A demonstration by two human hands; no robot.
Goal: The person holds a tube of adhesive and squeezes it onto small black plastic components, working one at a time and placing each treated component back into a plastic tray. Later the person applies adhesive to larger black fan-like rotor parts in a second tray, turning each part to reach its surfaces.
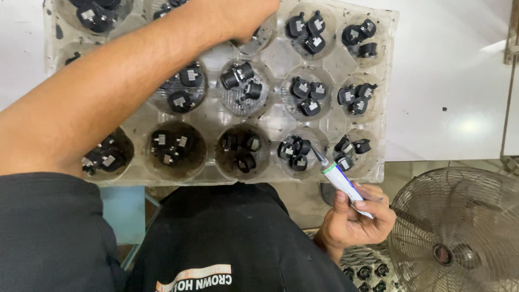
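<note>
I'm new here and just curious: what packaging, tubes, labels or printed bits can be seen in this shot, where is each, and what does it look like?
Clear plastic tray: on the white table, with round cups holding small black parts; the left hand reaches into a far cup.
Small tube: in the right hand, white with blue and green bands, thin nozzle towards the tray.
Shirt print: bottom edge, white and orange on black.
No screens or signs.

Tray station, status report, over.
Left hand reaching into a far cell of the clear tray. Right hand holds small glue tube, nozzle toward near-row black parts. Nothing obstructing.
</note>
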